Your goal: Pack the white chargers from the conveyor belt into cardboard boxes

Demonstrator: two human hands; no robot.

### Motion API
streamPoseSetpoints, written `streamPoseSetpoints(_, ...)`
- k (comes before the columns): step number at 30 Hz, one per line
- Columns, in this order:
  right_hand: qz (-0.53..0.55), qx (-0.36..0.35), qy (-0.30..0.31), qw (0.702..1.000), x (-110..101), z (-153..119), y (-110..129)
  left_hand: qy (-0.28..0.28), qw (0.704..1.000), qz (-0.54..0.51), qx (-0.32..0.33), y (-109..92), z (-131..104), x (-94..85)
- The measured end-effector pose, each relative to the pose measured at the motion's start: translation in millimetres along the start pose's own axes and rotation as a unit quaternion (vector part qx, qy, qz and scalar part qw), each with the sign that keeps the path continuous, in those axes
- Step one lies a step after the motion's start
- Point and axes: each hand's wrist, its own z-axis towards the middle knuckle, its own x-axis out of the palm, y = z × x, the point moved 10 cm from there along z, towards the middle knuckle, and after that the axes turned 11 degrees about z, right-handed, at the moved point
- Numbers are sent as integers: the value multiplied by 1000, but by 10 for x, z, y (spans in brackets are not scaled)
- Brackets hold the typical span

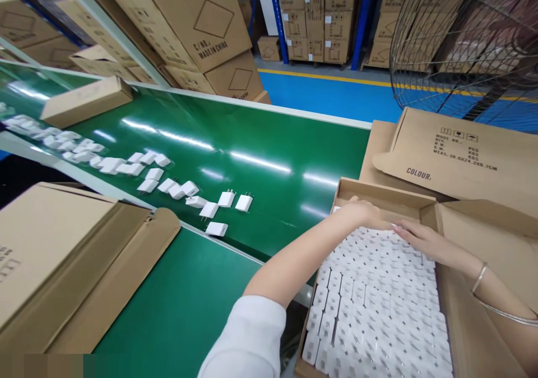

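An open cardboard box (437, 221) at the lower right holds tight rows of white plug adapters (378, 305). Over the far end of these rows, my left hand (365, 212) is bent inward with its fingers mostly hidden. My right hand (420, 238) comes in from the right, its fingertips meeting my left hand above the adapters. Whatever lies between the hands is too small or covered to make out. Loose white adapters (217, 229) are scattered along the green conveyor belt (277, 181) to the left, some with prongs showing.
Another cardboard box (54, 254) stands at the lower left. A flat carton (86, 102) lies on the belt farther back. Behind the filled box is a lidded carton (454, 153), with a large wire fan (466, 41) beyond. Stacked cartons (205, 24) line the belt's far side.
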Motion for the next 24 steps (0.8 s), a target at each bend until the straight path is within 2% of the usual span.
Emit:
streamPoseSetpoints(2, 14, 3, 6, 1000, 0, 9, 2, 5, 1000, -6, 12, 60, -128, 29)
streamPoseSetpoints(4, -7, 32, 2, 999, -39, 13, -51, -55, 998, -14, 15, 188, -402, -70)
streamPoseSetpoints(6, -70, 51, -26, 996, -120, 51, -42, -140, 989, -18, -34, 499, -834, -204)
streamPoseSetpoints(7, -106, 43, -51, 992, -166, 94, 31, -155, 984, -7, -87, 734, -1088, -208)
streamPoseSetpoints(8, -137, 21, -80, 987, -197, 152, 163, -145, 977, 17, -157, 1011, -1360, -166)
streamPoseSetpoints(9, -157, -12, -109, 982, -198, 221, 346, -113, 965, 55, -232, 1305, -1647, -89)
streamPoseSetpoints(11, -169, -88, -135, 972, -51, 393, 806, 0, 924, 133, -359, 1861, -2229, 126)
streamPoseSetpoints(13, -185, -160, -116, 963, 295, 611, 1320, 57, 890, 157, -423, 2264, -2688, 251)
streamPoseSetpoints(14, -204, -192, -94, 955, 527, 732, 1576, 73, 881, 156, -440, 2415, -2843, 303)
streamPoseSetpoints(16, -273, -264, -26, 925, 1107, 973, 2058, 98, 872, 142, -458, 2635, -3010, 403)
streamPoseSetpoints(18, -285, -303, 12, 909, 1597, 1227, 2424, 120, 864, 122, -473, 2771, -3040, 507)
streamPoseSetpoints(20, -287, -332, 41, 898, 2018, 1455, 2687, 125, 858, 106, -487, 2844, -2989, 594)
streamPoseSetpoints(22, -284, -359, 74, 886, 2356, 1623, 2848, 110, 857, 95, -495, 2881, -2916, 651)
streamPoseSetpoints(24, -276, -376, 104, 879, 2569, 1732, 2907, 81, 861, 85, -494, 2897, -2872, 668)
